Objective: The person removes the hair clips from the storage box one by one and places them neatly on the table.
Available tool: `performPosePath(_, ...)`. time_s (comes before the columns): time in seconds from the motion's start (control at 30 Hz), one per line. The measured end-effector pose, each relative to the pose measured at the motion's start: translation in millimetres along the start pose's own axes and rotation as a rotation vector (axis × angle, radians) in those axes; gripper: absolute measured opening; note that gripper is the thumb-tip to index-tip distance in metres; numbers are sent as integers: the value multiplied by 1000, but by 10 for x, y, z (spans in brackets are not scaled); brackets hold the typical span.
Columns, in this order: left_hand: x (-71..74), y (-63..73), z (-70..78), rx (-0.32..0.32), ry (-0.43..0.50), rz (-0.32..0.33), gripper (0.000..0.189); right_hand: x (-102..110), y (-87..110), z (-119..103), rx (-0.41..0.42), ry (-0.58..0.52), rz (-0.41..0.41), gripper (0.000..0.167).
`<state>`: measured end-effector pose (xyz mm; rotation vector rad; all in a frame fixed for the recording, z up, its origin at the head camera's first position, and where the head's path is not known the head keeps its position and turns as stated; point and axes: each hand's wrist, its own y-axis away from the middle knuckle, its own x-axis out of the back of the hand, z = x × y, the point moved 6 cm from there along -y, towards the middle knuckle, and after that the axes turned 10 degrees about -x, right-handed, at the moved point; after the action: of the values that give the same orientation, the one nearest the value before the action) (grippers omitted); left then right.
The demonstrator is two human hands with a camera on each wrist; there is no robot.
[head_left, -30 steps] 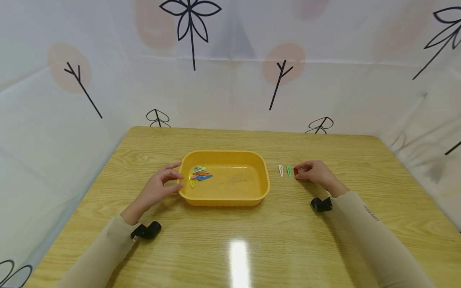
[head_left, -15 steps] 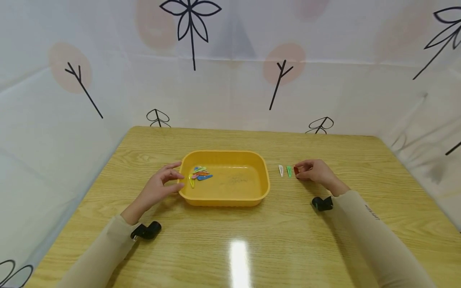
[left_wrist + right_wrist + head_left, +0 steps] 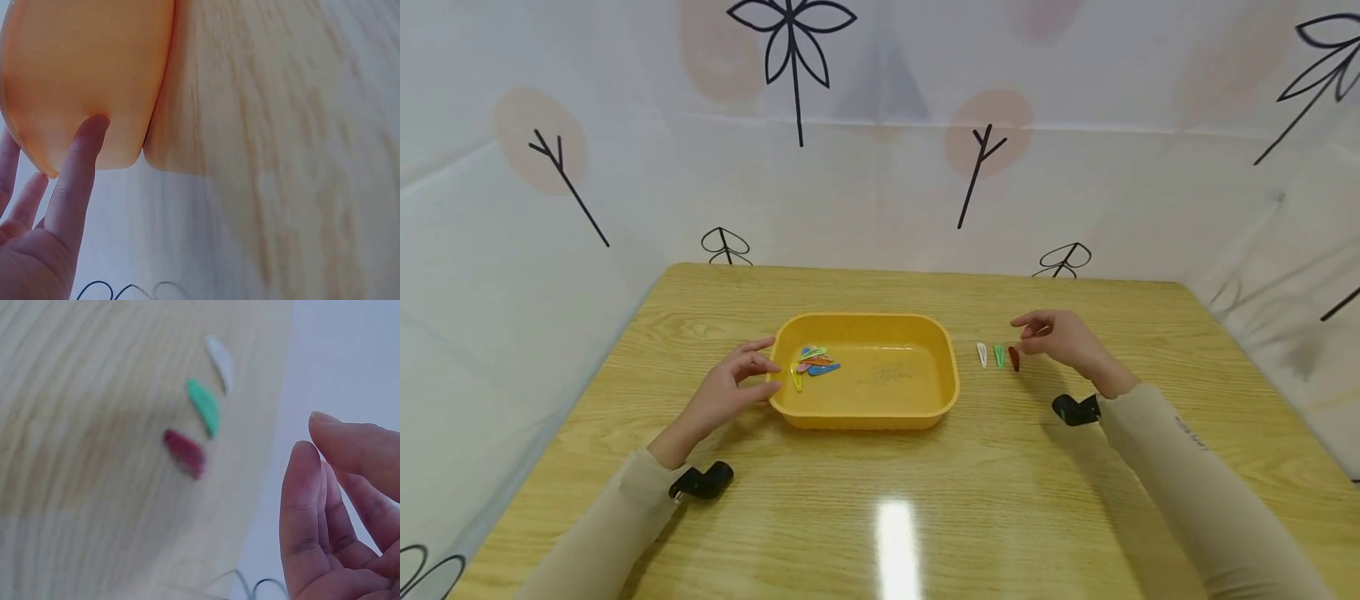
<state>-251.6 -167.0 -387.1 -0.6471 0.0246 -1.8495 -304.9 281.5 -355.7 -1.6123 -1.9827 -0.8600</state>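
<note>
A yellow plastic basin [image 3: 865, 422] stands on the table, with several colourful snap hair clips [image 3: 817, 362] heaped at its left end. My left hand [image 3: 730, 392] rests against that end, fingers lightly bent at the rim; in the left wrist view the thumb [image 3: 81, 156] touches the outer wall. To the right of the basin lie a white hair clip [image 3: 982, 355], a green hair clip [image 3: 998, 356] and a dark red hair clip [image 3: 1014, 359], side by side in a row. My right hand [image 3: 1060, 342] hovers just beyond the red clip, loosely bent, with nothing between thumb and fingertips.
The wooden table [image 3: 820, 517] ends at a white patterned cloth [image 3: 880, 200] behind and at the sides. A black wrist camera [image 3: 702, 481] hangs by the left sleeve, another black camera [image 3: 1075, 409] by the right.
My right hand has let go of the red hair clip, which now lies beside the green one, and has lifted slightly up and away. The left hand stays at the basin.
</note>
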Motion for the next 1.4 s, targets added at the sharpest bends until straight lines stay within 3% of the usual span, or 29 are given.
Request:
performPosePath(0.73,-4,-15,29,-3,-8,-8,28,-105,25,-695,118,82,12,32)
performPosePath(1.4,0,-1,38,-4,-5,-9,27,-452,-113,-1222,222,41,-69,27)
